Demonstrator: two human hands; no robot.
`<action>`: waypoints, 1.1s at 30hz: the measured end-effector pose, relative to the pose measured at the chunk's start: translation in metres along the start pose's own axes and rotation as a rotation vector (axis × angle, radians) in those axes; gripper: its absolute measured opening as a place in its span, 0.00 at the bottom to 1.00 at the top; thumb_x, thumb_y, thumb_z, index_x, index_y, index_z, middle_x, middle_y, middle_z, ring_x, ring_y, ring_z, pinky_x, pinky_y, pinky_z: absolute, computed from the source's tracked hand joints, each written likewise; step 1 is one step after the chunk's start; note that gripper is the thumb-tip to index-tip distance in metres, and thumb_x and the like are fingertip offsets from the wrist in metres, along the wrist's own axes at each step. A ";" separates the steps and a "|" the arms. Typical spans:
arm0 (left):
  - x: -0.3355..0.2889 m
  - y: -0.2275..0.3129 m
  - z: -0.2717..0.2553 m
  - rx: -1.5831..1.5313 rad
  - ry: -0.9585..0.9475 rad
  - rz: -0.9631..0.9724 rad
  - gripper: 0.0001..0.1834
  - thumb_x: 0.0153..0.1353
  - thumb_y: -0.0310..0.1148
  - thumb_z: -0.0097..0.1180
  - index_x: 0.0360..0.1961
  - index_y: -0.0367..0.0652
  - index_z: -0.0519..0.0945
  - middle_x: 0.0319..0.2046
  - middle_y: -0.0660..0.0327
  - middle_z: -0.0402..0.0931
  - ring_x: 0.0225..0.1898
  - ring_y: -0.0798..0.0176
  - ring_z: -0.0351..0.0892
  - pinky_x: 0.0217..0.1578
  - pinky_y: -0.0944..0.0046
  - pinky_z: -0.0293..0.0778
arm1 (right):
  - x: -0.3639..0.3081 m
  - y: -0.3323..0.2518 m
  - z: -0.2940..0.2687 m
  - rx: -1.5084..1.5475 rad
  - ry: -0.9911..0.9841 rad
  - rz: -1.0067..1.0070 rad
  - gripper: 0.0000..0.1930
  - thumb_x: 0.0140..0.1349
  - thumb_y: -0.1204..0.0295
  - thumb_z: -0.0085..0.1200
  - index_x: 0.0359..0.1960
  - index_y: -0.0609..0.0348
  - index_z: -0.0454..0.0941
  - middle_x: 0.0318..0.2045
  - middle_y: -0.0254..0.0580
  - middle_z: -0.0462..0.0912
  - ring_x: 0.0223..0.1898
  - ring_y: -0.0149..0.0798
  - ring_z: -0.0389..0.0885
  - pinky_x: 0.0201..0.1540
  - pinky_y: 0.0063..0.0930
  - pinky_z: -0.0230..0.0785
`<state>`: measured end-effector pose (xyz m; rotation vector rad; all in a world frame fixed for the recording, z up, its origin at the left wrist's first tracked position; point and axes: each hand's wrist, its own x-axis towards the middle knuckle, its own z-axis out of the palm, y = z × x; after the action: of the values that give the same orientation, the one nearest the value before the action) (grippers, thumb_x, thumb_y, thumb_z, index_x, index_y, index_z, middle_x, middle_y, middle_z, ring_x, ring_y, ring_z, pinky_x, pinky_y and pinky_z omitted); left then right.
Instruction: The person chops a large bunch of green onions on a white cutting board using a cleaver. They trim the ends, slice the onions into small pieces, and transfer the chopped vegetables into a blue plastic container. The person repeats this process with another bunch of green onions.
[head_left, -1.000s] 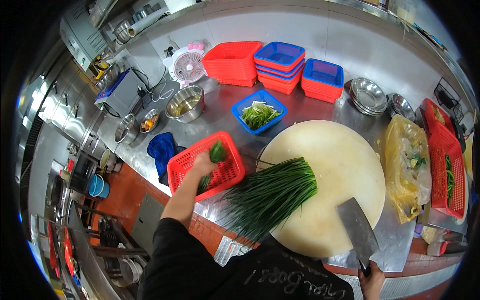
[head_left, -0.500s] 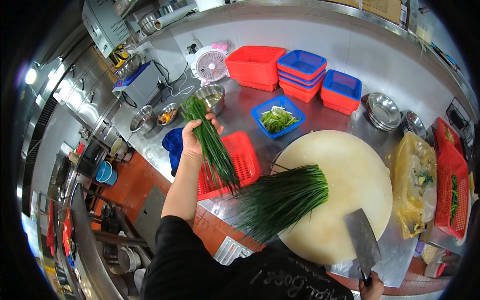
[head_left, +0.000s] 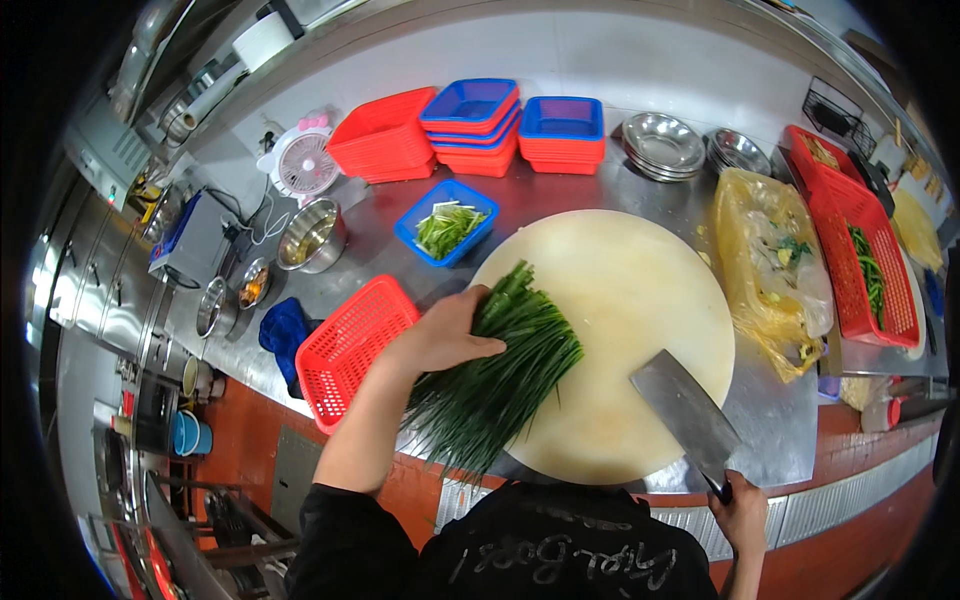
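My left hand (head_left: pixel 446 332) is closed round a bundle of long green chives, its thumb lying across the stalks. That bundle rests against the larger pile of chives (head_left: pixel 490 395), whose cut ends lie on the round pale chopping board (head_left: pixel 640 310) and whose leaf tips hang past its left edge. Where one bundle stops and the other starts is hard to make out. My right hand (head_left: pixel 742 508) grips a cleaver (head_left: pixel 682 405) by its dark handle, with the broad blade flat over the board's lower right. Beside my left forearm stands a red perforated basket (head_left: pixel 345 345).
Behind the board, a blue basket (head_left: pixel 440 252) holds cut greens. Stacked red baskets (head_left: pixel 385 135), a small fan (head_left: pixel 306 163) and metal bowls (head_left: pixel 662 145) line the wall. At right lie a yellow plastic bag (head_left: pixel 760 270) and a red basket of green peppers (head_left: pixel 895 325).
My left hand has brought its raised bundle of chives down and right, from above the red basket onto the pile at the board. My right hand still holds the cleaver. The view has shifted.
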<state>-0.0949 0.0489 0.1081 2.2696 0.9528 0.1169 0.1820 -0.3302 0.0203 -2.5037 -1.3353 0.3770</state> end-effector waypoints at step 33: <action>0.032 0.006 0.110 0.424 -0.077 -0.226 0.71 0.28 0.56 0.71 0.67 0.42 0.37 0.57 0.42 0.57 0.60 0.43 0.56 0.59 0.47 0.55 | 0.010 -0.012 -0.018 0.460 -0.204 0.122 0.19 0.51 0.70 0.59 0.43 0.65 0.71 0.24 0.54 0.78 0.26 0.51 0.80 0.29 0.33 0.70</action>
<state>-0.0327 0.0073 0.0213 2.4975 1.2803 -0.2960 0.1846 -0.3177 0.0408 -2.2025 -1.0173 0.8783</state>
